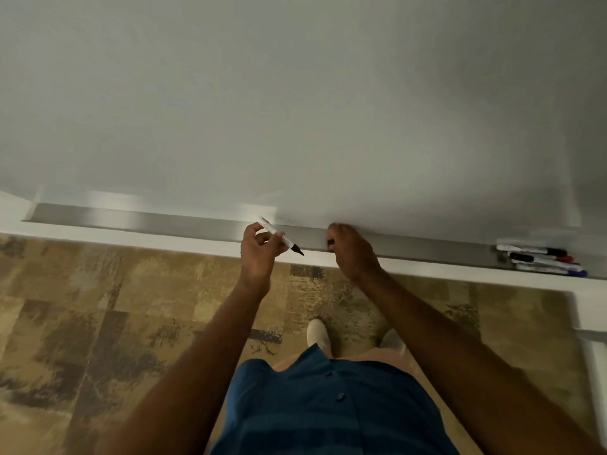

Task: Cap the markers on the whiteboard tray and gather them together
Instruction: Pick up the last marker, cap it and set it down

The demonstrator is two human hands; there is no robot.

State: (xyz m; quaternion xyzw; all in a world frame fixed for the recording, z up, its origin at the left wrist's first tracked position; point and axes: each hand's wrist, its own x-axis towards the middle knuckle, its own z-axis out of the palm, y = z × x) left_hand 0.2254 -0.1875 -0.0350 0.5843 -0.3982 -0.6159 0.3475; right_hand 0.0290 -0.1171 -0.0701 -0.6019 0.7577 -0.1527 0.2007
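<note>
Left hand (pixel 259 254) fingers pinch open black marker (pixel 281 236). Right hand (pixel 349 251) fingers curled on something dark, maybe cap. Bare tip could smear whiteboard (pixel 295 110).

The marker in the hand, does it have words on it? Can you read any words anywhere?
Marker in the left hand: small dark print along the white barrel, too blurred to read.
Markers on the tray at the right: print on the barrels, too small to read.
Whiteboard: nothing written.
No text here can be read.
</note>
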